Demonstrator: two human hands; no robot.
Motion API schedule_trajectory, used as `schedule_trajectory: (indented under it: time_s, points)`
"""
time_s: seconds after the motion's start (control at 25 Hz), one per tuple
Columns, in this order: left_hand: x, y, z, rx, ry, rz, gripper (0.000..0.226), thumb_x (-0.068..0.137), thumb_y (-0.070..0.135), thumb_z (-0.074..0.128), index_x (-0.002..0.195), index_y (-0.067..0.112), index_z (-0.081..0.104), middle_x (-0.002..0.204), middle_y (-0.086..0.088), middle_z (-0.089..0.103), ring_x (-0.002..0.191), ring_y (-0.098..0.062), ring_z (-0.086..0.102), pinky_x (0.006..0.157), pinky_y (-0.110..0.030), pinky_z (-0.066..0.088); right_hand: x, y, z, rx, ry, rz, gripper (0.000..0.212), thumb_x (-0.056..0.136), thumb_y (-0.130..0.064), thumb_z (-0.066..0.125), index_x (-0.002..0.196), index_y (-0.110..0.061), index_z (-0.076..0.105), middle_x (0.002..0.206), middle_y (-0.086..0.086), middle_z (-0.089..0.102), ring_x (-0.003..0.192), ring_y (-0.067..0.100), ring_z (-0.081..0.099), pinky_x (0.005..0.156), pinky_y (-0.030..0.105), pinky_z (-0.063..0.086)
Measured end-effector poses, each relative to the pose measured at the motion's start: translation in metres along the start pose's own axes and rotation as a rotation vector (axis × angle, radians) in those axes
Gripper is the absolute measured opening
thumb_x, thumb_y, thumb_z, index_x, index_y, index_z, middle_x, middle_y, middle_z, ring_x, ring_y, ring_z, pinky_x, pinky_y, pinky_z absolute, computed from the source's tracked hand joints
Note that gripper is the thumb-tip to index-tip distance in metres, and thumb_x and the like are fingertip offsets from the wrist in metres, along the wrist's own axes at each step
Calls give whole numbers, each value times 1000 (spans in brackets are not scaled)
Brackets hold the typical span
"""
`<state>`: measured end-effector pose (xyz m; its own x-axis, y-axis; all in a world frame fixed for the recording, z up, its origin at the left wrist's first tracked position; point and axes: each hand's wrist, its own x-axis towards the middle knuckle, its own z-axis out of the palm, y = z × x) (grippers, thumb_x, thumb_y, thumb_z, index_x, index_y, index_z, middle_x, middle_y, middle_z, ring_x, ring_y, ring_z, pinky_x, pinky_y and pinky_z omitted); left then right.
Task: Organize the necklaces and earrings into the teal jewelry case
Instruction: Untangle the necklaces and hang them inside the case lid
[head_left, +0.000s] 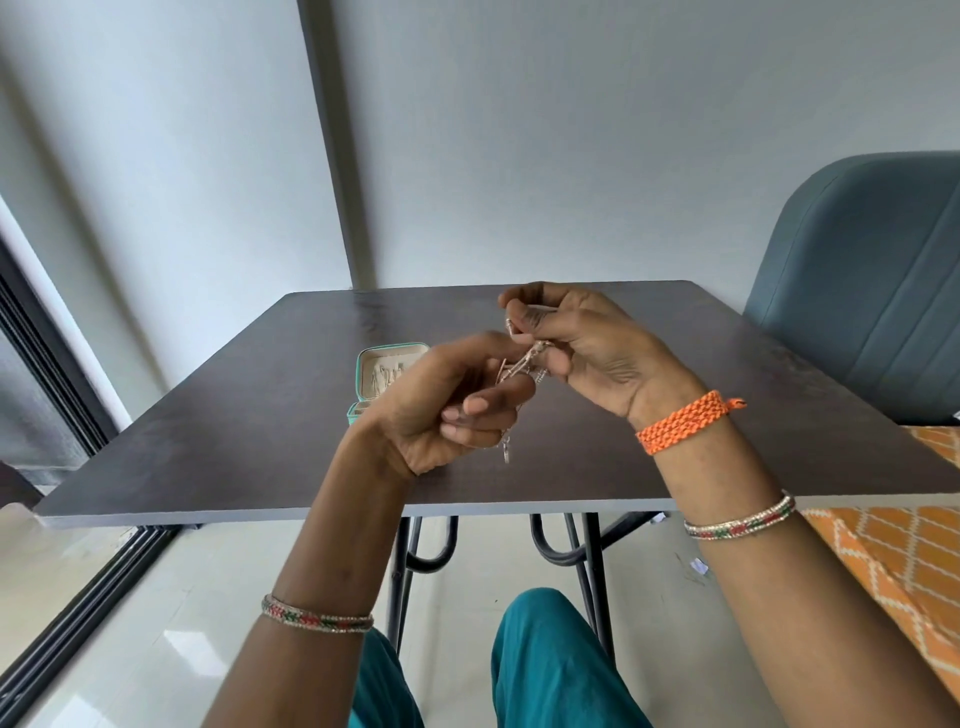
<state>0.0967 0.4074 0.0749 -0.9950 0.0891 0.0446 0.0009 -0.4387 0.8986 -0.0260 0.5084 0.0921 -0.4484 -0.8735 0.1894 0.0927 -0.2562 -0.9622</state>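
Both hands hang above the bench (260, 415), working one chain (519, 364) between them. The right hand (587, 348) has its grip closed on the upper end, thumb and forefinger pinched where a small ring or clasp shows. The left hand (447, 405) has its grip closed on the lower stretch, fingers curled in, and a short tail with a small pendant-like piece dangles below it. The chain looks bunched or doubled between the two grips — whether it is tangled or just gathered is too fine to tell.

The case (387, 374) stands open on the bench behind the left hand, lid up, its pale lining showing. A few small pieces seem to hang or sit against that lining (too small to name as earrings or chains). The tray itself is hidden by the hand.

No other loose jewelry shows on the bench, so the work is probably well along — some pieces appear stowed, and this chain may be among the last. What is left, at a guess: straighten it, lay or hook it in the case, and close the lid.
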Motion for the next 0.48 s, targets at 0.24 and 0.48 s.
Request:
schedule_trajectory:
  time_s: [0.24, 0.48]
  points:
    - [3, 5, 7, 70, 304, 124, 14, 81, 18, 48, 69, 11, 52, 54, 0, 47, 46, -9, 42, 43, -18, 41, 1, 2, -9, -48, -47, 13, 9, 85, -6, 60, 91, -11, 65, 72, 2, 66, 65, 11, 58, 59, 22, 49]
    - [5, 15, 6, 155, 361, 99, 17, 85, 20, 46, 69, 15, 49, 50, 6, 31, 36, -4, 26, 35, -15, 19, 0, 11, -5, -17, -97, 67, 14, 92, -15, 54, 86, -14, 66, 79, 2, 68, 80, 17, 62, 78, 32, 53]
